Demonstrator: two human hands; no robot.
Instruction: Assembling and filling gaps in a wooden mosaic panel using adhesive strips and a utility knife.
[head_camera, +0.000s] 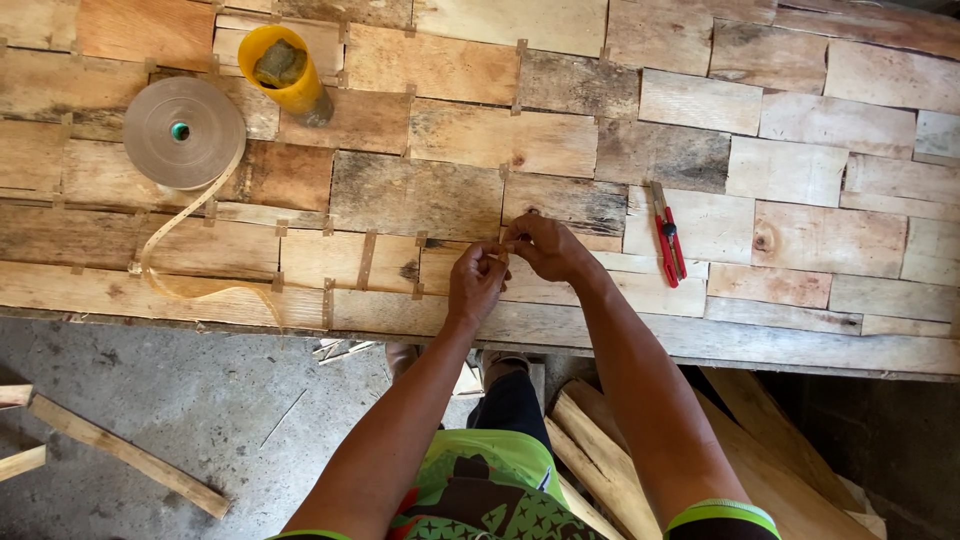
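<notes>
My left hand (476, 283) and my right hand (541, 247) meet over the near part of a sheet of patched wood veneer pieces (780, 170). Both pinch a small piece of brown paper tape (497, 256) between thumb and fingers, right on a seam of the veneer. A roll of the same brown tape (183, 132) lies flat at the left, its loose end curling down across the sheet to the near edge. Short tape strips bridge several seams between the veneer pieces.
A yellow cup (283, 68) with a wet sponge in it stands at the back left. A red utility knife (667, 234) lies right of my hands. Wood strips (125, 452) and offcuts (760, 470) lie on the concrete floor below the table edge.
</notes>
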